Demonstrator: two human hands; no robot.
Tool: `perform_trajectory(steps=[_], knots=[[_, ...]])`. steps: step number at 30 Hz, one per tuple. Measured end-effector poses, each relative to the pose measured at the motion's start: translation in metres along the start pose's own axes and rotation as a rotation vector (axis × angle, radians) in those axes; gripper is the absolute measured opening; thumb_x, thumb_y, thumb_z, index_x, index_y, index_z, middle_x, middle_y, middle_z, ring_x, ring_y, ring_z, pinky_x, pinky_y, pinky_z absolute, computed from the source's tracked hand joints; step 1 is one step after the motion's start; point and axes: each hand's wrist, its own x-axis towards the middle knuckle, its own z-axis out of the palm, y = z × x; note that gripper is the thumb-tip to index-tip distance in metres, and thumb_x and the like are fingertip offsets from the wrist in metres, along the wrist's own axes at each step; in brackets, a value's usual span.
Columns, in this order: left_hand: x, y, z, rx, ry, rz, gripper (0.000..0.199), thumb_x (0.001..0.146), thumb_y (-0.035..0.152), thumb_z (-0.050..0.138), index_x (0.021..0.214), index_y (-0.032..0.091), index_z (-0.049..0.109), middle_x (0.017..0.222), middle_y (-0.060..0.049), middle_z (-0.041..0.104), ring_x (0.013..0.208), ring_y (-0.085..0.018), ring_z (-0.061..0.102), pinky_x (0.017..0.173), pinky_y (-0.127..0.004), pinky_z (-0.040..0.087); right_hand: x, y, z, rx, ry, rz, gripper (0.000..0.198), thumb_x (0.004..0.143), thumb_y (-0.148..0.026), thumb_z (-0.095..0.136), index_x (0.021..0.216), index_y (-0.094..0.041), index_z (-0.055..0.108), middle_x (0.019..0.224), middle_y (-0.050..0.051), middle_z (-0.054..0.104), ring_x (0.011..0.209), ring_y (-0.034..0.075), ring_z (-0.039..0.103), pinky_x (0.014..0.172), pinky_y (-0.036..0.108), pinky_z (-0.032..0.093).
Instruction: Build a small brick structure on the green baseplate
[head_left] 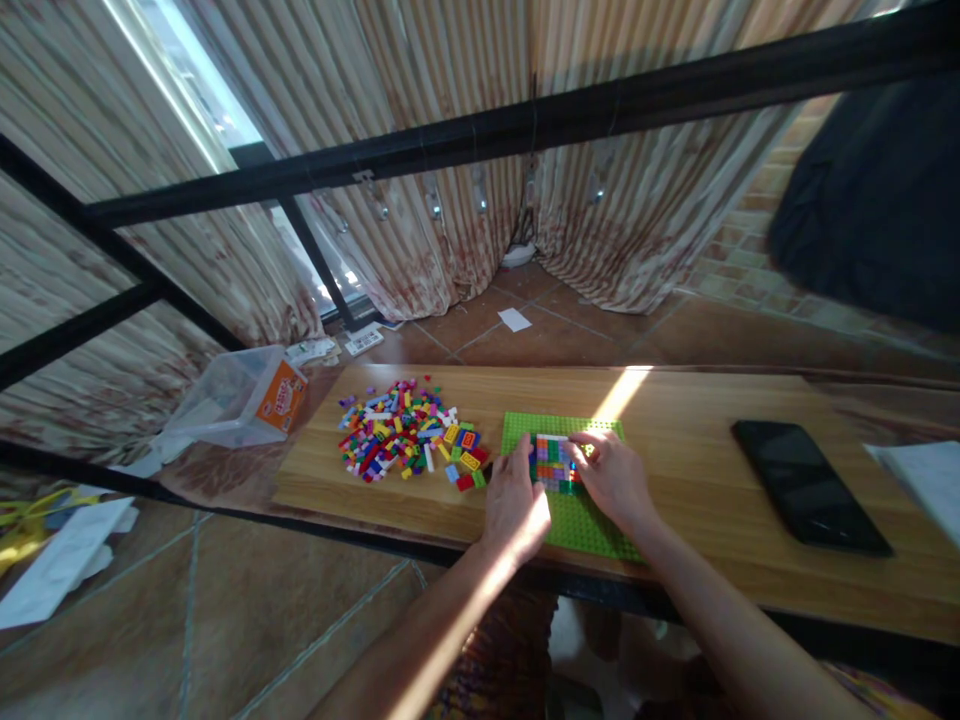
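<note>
On the wooden table, a green studded baseplate (592, 532) carries a flat block of multicoloured toy bricks (553, 462) pressed together in rows. My left hand (516, 505) lies over the plate's left part, its fingers bent together against the block's left edge. From the right, my right hand (616, 478) has its thumb and fingers curled at the block's upper right edge. Those fingers hide most of whatever brick is between them. Left of the plate spreads a pile of loose toy bricks (397, 430), with larger yellow, blue and red ones nearest my left hand.
A black tablet or phone (806, 485) lies on the table's right side, beside white paper (922, 480). Beyond the table's left end stands a clear plastic box (240, 400) with an orange label. A black metal bar (480, 135) crosses before the curtains.
</note>
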Motion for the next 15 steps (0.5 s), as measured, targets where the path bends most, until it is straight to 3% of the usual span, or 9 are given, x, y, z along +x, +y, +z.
perform_trajectory(steps=[4,10,15], knots=[[-0.002,0.0,0.005,-0.048,0.017,-0.018,0.071,0.08,0.01,0.049,0.146,0.022,0.024,0.131,-0.006,0.056,0.114,-0.024,0.047,0.103,-0.039,0.042,-0.001,0.002,0.002,-0.004,0.01,-0.013,0.032,0.085,-0.043,0.05,0.091,-0.022,0.074,0.079,0.005,0.066,0.058,0.015,0.056,0.057,0.029,0.042],[0.002,0.004,0.013,-0.042,0.01,-0.024,0.075,0.077,0.009,0.05,0.147,0.019,0.023,0.125,-0.009,0.058,0.111,-0.025,0.049,0.102,-0.038,0.044,0.006,0.011,0.002,0.033,0.012,-0.026,0.037,0.086,-0.044,0.046,0.094,-0.022,0.074,0.083,0.007,0.066,0.059,0.015,0.055,0.059,0.03,0.044],[0.005,0.008,0.006,-0.066,-0.033,0.031,0.073,0.078,0.01,0.049,0.146,0.017,0.024,0.131,-0.008,0.056,0.115,-0.024,0.048,0.105,-0.037,0.042,0.014,0.015,-0.003,0.036,-0.058,0.026,0.041,0.086,-0.048,0.045,0.092,-0.02,0.075,0.077,0.008,0.065,0.057,0.017,0.055,0.056,0.031,0.042]])
